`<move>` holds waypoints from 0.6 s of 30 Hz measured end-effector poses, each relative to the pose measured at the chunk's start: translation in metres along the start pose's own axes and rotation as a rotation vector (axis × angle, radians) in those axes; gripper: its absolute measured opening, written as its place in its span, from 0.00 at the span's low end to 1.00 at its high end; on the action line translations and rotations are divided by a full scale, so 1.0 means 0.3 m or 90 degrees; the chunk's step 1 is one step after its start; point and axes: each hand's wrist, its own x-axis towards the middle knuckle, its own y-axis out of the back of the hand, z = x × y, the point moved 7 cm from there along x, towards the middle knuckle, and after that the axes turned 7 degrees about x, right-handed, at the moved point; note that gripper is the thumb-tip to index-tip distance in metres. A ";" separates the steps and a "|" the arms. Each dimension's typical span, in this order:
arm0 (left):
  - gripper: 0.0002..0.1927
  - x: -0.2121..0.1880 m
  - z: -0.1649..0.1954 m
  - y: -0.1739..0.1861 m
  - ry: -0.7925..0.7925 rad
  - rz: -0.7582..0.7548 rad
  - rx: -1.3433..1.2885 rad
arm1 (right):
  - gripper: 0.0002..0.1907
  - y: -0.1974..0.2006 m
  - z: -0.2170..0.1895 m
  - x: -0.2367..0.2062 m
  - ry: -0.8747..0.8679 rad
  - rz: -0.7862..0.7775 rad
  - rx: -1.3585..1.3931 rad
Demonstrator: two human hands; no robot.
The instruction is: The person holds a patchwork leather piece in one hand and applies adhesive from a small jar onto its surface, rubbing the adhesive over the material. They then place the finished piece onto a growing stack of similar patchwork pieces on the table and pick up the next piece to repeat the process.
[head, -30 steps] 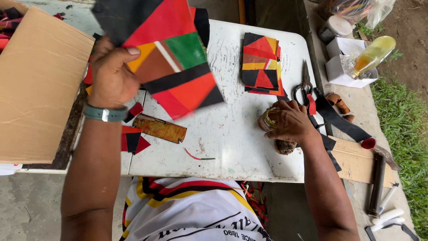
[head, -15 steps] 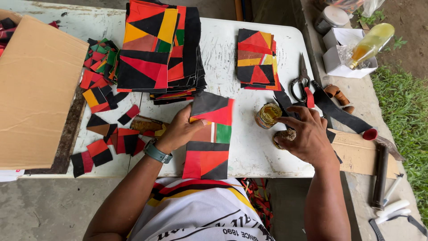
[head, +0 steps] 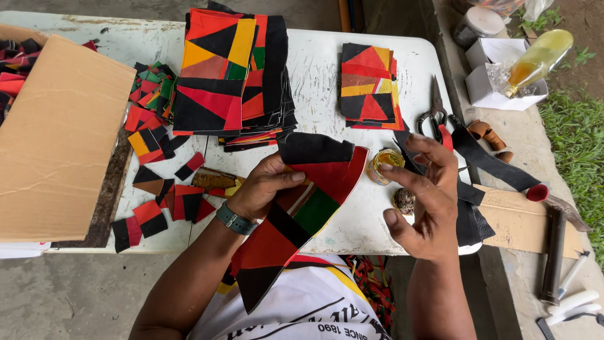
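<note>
Holding a patchwork panel (head: 302,208) in your left hand (head: 264,189).
Right hand (head: 425,201) open, empty; support the drooping end above the desk (head: 327,75).

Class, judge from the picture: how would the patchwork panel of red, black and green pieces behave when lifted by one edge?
The patchwork panel is probably floppy: held in the left hand, it bends and its lower end droops off the white table. It seems light, since one hand carries it alone. It looks unlikely to roll, being flat like the stacked panels.
</note>
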 end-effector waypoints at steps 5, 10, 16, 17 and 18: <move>0.19 -0.004 -0.010 -0.006 0.032 0.000 -0.001 | 0.27 -0.006 -0.010 0.037 0.011 -0.014 -0.180; 0.19 -0.003 -0.004 -0.008 0.024 -0.003 0.003 | 0.27 -0.008 -0.026 0.045 0.028 -0.012 -0.221; 0.18 -0.007 -0.019 0.006 0.025 -0.008 -0.015 | 0.26 -0.022 -0.065 0.048 0.076 -0.033 -0.269; 0.18 -0.010 -0.026 0.006 0.028 -0.017 -0.029 | 0.25 -0.028 -0.070 0.046 0.073 -0.050 -0.269; 0.18 -0.009 -0.029 0.013 0.023 -0.011 -0.019 | 0.24 -0.031 -0.075 0.045 0.072 -0.066 -0.271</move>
